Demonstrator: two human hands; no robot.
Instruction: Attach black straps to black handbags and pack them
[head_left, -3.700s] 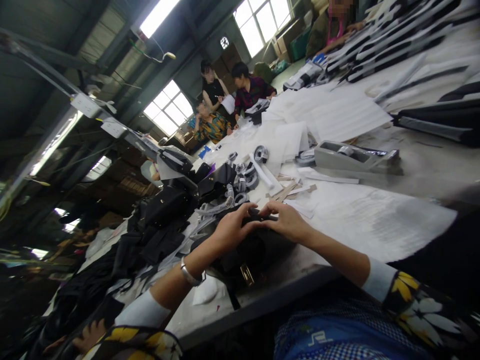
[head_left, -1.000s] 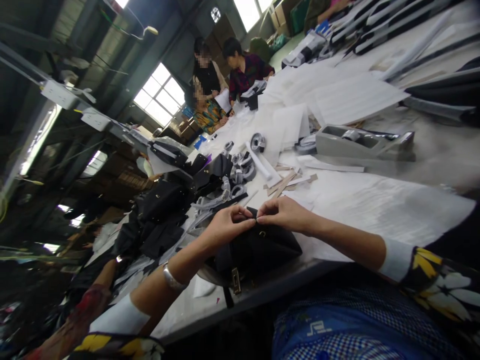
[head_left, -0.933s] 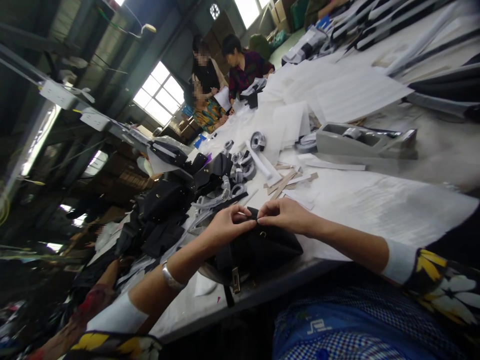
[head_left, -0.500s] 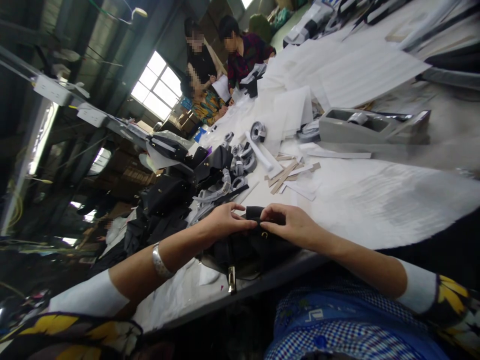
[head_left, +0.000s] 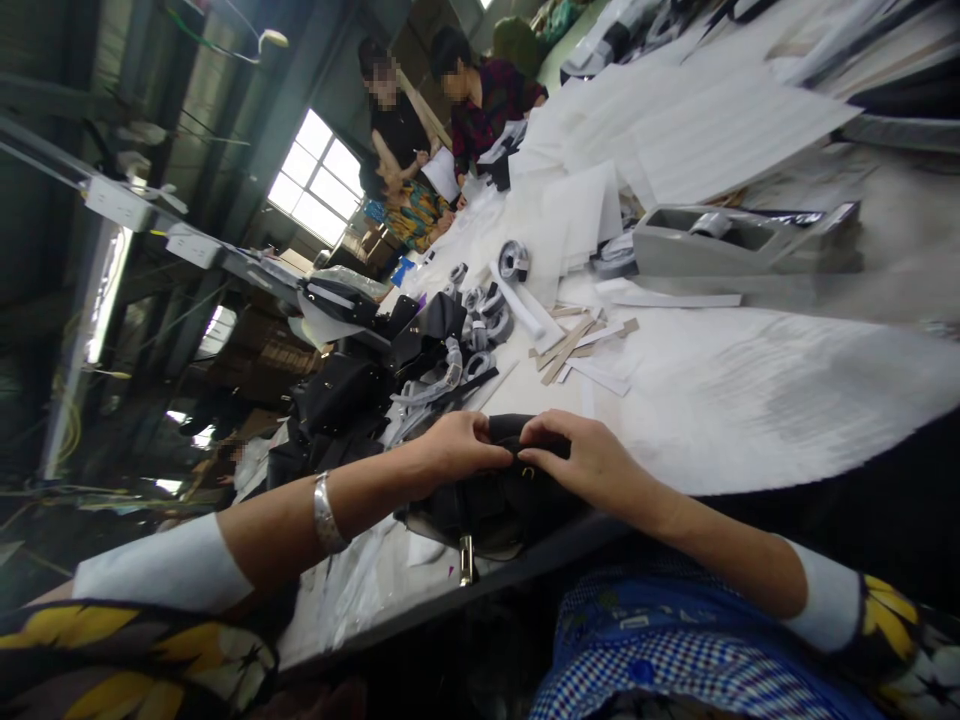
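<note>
A black handbag (head_left: pixel 510 510) lies at the table's near edge, its gold clasp (head_left: pixel 466 560) hanging toward me. My left hand (head_left: pixel 461 447) is closed on the bag's upper part, thumb and fingers around the left side of a dark curved handle (head_left: pixel 513 424). Close beside it, my right hand (head_left: pixel 581 455) pinches the same upper part from the right, thumb below and fingers above. The thumb tips almost meet at the middle. A small gold ring (head_left: pixel 528 472) shows just under the right thumb. Part of the bag is hidden behind my hands.
More black bags (head_left: pixel 341 390) pile up at the left, with wrapped straps (head_left: pixel 480 325) beside them. Paper strips (head_left: pixel 574 348) lie beyond my hands. A grey dispenser-like holder (head_left: pixel 705 242) and white sheets (head_left: pixel 720 150) are at the right. Several people (head_left: pixel 480 110) work at the far end.
My left fingers have closed in on the handle, where they were spread wider before. The right hand stays at nearly the same place. The view has shifted slightly.
</note>
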